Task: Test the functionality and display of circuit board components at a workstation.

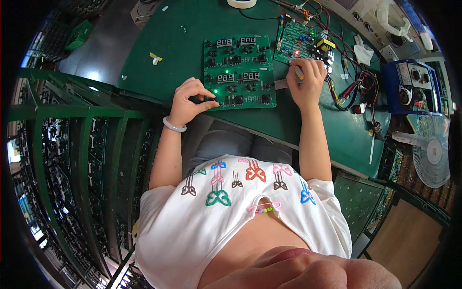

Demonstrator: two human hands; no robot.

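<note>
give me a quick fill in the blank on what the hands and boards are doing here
1. The left hand touches the lower left corner of the large ____ circuit board.
2. The right hand holds a thin tool against the ____ circuit board with the red light.
3. The left wrist wears a pale ____.

Missing words: green; smaller; bangle

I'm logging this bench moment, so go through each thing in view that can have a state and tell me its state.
Large green circuit board: flat on the table, one green light lit, number displays dark.
Smaller circuit board: wired up, red and green lights lit.
Left hand: fingertip on the large board's lower left corner.
Right hand: closed around a pen-like tool.
Desk fan: whether it spins cannot be told.
</note>
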